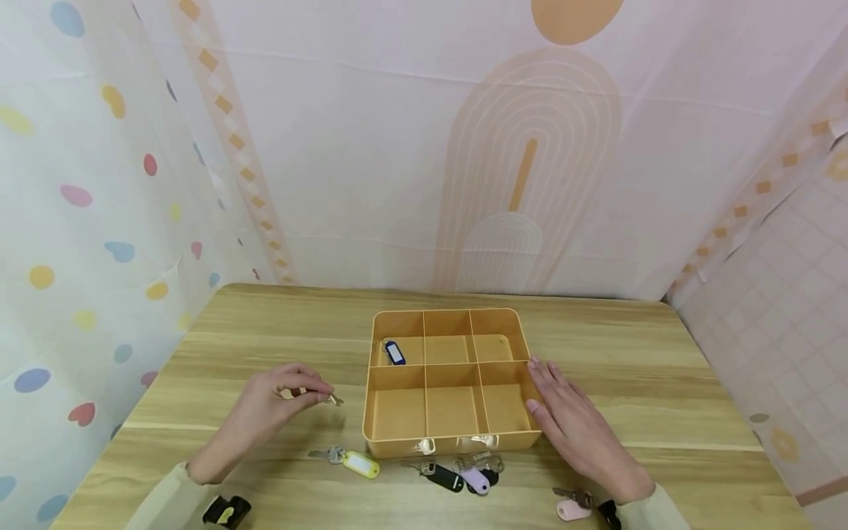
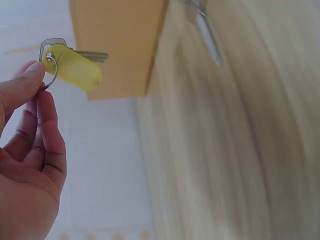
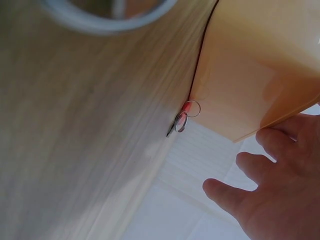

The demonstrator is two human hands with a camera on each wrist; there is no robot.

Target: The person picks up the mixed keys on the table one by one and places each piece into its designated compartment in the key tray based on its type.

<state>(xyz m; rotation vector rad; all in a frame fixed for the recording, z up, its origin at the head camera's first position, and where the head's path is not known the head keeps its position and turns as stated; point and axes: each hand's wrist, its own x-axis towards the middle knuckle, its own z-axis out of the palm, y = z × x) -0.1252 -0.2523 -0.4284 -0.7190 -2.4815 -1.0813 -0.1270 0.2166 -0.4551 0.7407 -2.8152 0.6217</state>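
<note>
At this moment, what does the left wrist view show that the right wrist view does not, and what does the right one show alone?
Only the left wrist view: the left hand, pinching a ring that carries a yellow tag and a key, plus another, blurred key near the top.
Only the right wrist view: the right hand, fingers at the box's edge, and a reddish tag beside the box.
Both: the orange box and the wooden table.

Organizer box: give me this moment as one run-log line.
left hand: holds a yellow-tagged key | right hand: touches right side of organizer box | blue tag: in back-left compartment
</note>
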